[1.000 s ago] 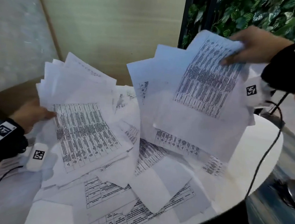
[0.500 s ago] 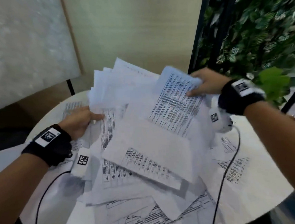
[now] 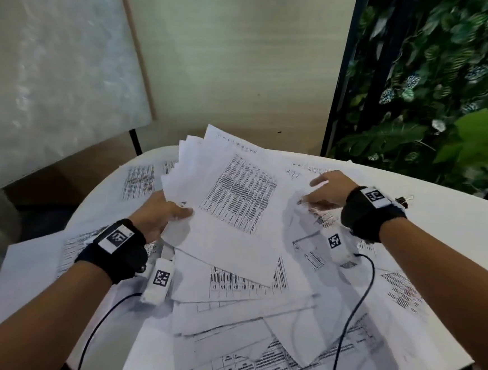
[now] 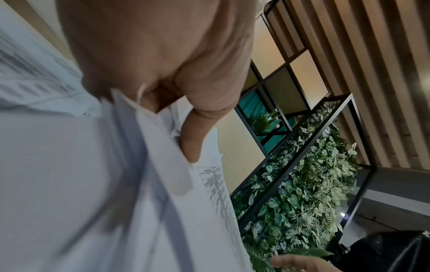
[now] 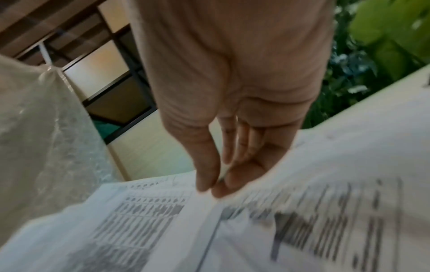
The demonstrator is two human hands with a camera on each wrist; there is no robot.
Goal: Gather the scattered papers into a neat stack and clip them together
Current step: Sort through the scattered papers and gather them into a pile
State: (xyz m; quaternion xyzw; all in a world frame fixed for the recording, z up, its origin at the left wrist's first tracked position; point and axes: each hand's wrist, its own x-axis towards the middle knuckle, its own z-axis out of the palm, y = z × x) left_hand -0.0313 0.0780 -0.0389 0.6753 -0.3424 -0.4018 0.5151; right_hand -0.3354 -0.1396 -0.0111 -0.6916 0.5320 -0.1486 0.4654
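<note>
Printed white papers lie scattered over a round white table. My left hand grips a fanned bundle of papers by its near left corner, thumb on top, so the bundle tilts up off the pile; the left wrist view shows the thumb pressing on the sheets' edges. To the right of the bundle, my right hand is low over the table and pinches the edge of a loose sheet between thumb and fingertips. A black binder clip lies on the table just behind my right wrist.
More loose sheets overlap along the table's near edge, and some lie at the far left. Camera cables trail over the papers. A leafy plant wall stands at the right and a frosted panel at the left.
My right hand laid its sheets onto the left hand's bundle, let go, and dropped to a loose sheet at the right. The left hand keeps hold of the merged bundle.
</note>
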